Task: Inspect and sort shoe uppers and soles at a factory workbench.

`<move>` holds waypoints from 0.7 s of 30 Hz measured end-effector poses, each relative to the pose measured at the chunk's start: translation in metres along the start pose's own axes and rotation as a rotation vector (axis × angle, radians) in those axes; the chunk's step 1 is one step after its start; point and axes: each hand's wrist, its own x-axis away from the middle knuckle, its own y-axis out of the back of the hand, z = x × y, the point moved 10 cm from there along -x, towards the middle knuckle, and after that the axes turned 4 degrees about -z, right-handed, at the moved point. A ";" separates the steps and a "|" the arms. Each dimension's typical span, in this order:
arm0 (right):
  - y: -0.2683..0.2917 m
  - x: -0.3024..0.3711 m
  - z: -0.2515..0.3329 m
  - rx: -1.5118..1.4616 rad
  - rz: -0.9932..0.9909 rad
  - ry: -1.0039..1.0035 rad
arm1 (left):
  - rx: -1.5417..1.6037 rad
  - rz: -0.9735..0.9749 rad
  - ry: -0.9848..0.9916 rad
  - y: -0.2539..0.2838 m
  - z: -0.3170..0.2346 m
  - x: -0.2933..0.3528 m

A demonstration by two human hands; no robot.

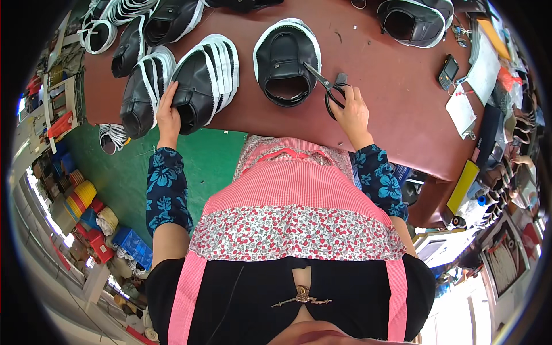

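A single black shoe upper (278, 69) with a white-trimmed edge lies by itself on the table, its rounded opening toward me. My right hand (352, 115) is closed around the black handles of a pair of scissors (322, 80). Their blades point up and left, with the tips over the upper's right side. My left hand (168, 119) rests with its fingers stretched along the left side of a stack of black uppers (198, 80) with layered white edges. Its thumb is hidden. Another stack of uppers (137, 100) stands just left of that hand.
More uppers (172, 22) crowd the far left, and another group (415, 23) sits at the far right. A handheld device (448, 71) and papers (462, 112) lie on the right of the reddish-brown table (391, 75). Coloured baskets (80, 196) stand on the left.
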 end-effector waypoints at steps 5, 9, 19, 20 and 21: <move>-0.002 0.004 0.000 -0.019 -0.024 -0.034 | 0.036 0.000 -0.035 -0.009 -0.010 -0.006; 0.006 0.006 -0.008 0.005 -0.063 -0.014 | 0.041 0.053 -0.082 -0.026 -0.006 -0.022; -0.012 0.001 -0.006 -0.011 -0.003 -0.076 | -0.092 0.058 -0.056 -0.025 0.001 -0.028; -0.013 0.004 -0.010 -0.026 0.013 -0.123 | -0.159 0.028 -0.067 -0.020 -0.004 -0.026; -0.014 0.007 -0.013 -0.042 0.030 -0.171 | -0.157 -0.026 -0.086 -0.010 -0.021 -0.027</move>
